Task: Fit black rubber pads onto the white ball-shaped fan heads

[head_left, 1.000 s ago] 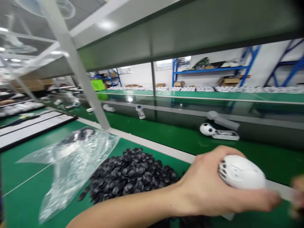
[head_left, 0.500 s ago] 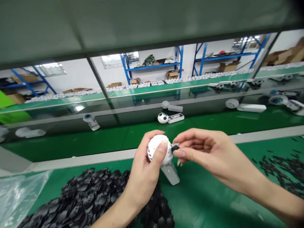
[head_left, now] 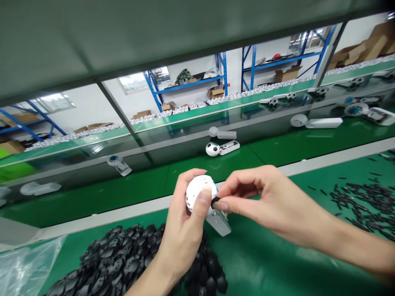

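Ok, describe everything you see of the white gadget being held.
The white gadget looks like hard plastic: a rounded head with small dark slots, and a greyish handle slanting down-right. The left grip holds it over the green bench; the right grip pinches a small black piece at its side.

Left grip (head_left: pixel 185 228) curls inward; right grip (head_left: pixel 267 197) pinches.

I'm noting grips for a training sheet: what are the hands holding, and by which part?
The left hand holds a white device by its round head. The right hand pinches a small black piece by one end.
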